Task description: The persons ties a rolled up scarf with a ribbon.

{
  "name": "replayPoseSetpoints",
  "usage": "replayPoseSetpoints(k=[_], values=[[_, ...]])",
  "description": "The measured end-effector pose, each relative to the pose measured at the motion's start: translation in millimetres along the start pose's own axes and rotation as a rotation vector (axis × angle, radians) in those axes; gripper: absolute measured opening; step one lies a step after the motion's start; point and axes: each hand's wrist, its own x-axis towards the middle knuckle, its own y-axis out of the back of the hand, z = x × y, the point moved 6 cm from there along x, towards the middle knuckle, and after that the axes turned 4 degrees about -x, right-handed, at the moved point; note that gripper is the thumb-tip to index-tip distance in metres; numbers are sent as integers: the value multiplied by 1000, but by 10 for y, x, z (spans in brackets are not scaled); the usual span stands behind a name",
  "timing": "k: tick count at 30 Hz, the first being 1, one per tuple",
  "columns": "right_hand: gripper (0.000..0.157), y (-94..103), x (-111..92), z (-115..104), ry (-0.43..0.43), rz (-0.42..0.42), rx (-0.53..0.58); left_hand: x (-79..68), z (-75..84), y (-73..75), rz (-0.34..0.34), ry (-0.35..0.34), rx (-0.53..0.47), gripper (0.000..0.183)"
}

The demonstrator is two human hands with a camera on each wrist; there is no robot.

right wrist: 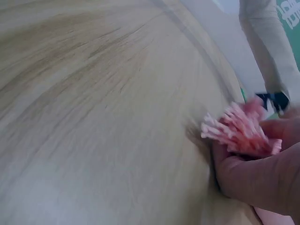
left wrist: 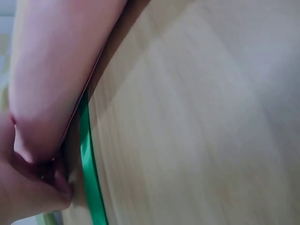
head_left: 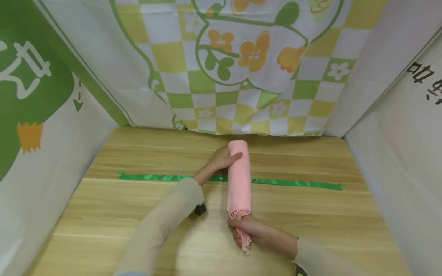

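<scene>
One left hand (head_left: 222,158) gripped one rolled pink cloth (head_left: 239,188), thumb over its far end, fingers curled at its side. One right hand (head_left: 255,229) pinched its single fringe (head_left: 245,241) between thumb and curled fingers. The cloth spanned the gap from left fingers to right; between them, one green ribbon (head_left: 297,183) ran beneath it, on one wooden table (head_left: 310,214).
</scene>
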Motion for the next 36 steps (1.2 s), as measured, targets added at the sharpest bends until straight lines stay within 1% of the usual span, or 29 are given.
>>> replayPoseSetpoints(k=[2,3,7,9,10,12,15,17,19,20,23,25,27,29,31,33,36], values=[[23,17,-59,-12,20,-52,-41,-71,-1,20,-70,-34,29,73],[23,30,-97,-20,25,-85,-65,-120,1,40,-100,-65,42,68],[35,126,-303,-99,48,-189,-240,-355,7,151,-212,-155,98,47],[37,197,-405,-166,69,-216,-348,-489,-16,221,-240,-172,178,40],[37,238,-450,-206,86,-224,-400,-548,-29,247,-257,-168,225,40],[36,327,-513,-296,123,-238,-468,-662,-68,283,-278,-172,323,38],[33,492,-555,-457,188,-224,-561,-798,-107,303,-276,-159,428,39],[31,629,-550,-582,237,-166,-612,-865,-114,290,-252,-151,459,38],[29,777,-529,-723,288,-70,-677,-904,-111,262,-219,-144,480,37],[28,853,-511,-794,317,-11,-708,-917,-107,242,-203,-138,482,37],[23,1064,-433,-985,416,206,-864,-922,-108,163,-166,-118,497,36],[22,1165,-363,-1063,469,332,-988,-908,-110,108,-147,-108,506,33],[26,1238,-278,-1093,491,435,-1114,-892,-110,59,-128,-106,529,29],[32,1281,-191,-1082,484,499,-1218,-878,-109,21,-109,-107,555,24],[35,1310,-122,-1057,464,551,-1296,-869,-104,-5,-96,-112,583,18],[29,1327,-68,-1034,458,581,-1342,-865,-105,-22,-85,-121,619,14],[16,1332,-19,-1036,466,602,-1385,-859,-96,-22,-67,-148,656,10]])
